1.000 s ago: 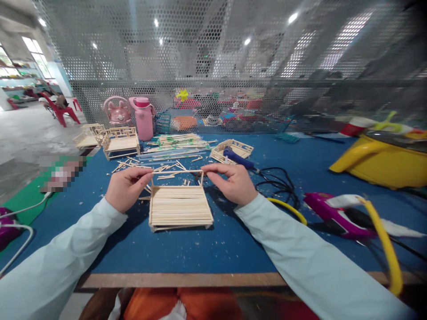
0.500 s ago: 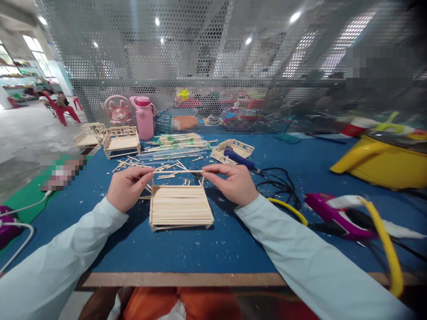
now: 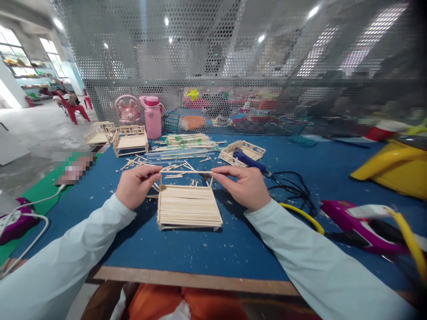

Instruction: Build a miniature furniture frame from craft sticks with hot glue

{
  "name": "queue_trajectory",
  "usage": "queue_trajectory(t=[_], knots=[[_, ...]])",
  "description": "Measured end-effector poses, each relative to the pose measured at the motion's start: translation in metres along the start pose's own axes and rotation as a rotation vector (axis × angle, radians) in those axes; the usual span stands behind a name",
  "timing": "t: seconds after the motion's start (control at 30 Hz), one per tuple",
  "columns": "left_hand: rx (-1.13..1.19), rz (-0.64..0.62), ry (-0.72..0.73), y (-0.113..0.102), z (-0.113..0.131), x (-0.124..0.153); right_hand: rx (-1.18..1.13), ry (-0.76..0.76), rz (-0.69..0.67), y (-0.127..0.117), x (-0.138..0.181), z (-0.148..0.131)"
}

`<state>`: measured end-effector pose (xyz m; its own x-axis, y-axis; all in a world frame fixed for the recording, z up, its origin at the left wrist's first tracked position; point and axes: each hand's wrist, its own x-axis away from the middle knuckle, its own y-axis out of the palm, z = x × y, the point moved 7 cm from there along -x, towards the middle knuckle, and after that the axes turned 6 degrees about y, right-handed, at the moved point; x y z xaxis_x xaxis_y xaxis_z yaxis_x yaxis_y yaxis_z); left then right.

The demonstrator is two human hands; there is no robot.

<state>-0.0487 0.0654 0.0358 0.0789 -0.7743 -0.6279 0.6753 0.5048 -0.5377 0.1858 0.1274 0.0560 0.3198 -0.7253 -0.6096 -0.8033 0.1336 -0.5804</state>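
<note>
A thin wooden stick (image 3: 187,172) runs level between my hands, across the tops of two short posts. The posts rise from the back corners of a small slatted wooden bed model (image 3: 189,204) on the blue table. My left hand (image 3: 136,183) pinches the stick's left end at the left post. At the other end, my right hand (image 3: 245,184) pinches it by the right post. Just behind lie loose cut sticks (image 3: 176,167) and a partly built wooden frame (image 3: 255,152), with a blue glue gun (image 3: 245,158) resting on it.
Two small wooden bed models (image 3: 131,141) stand back left, near a pink bottle (image 3: 152,118). Packs of sticks (image 3: 188,141) lie at the back before a perforated metal screen (image 3: 213,58). On the right are black cables (image 3: 293,191), a purple power strip (image 3: 362,226) and a yellow pot-like container (image 3: 390,166).
The view has turned slightly left, so everything sits further right in the picture. Both hands keep their pinch on the stick, which stays over the posts.
</note>
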Motion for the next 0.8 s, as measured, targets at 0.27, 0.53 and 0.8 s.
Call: queue_trajectory(t=[0.27, 0.53, 0.8], knots=[[-0.009, 0.013, -0.064, -0.0012, -0.0028, 0.0003, -0.016, -0.012, 0.007, -0.0002, -0.0001, -0.001], [0.04, -0.009, -0.111, 0.0011, -0.0077, 0.0001, -0.063, 0.047, 0.018, -0.0002, -0.0002, 0.0], [0.014, 0.013, -0.078, -0.0012, -0.0039, 0.0009, -0.048, 0.03, -0.007, 0.0019, -0.0004, -0.0016]])
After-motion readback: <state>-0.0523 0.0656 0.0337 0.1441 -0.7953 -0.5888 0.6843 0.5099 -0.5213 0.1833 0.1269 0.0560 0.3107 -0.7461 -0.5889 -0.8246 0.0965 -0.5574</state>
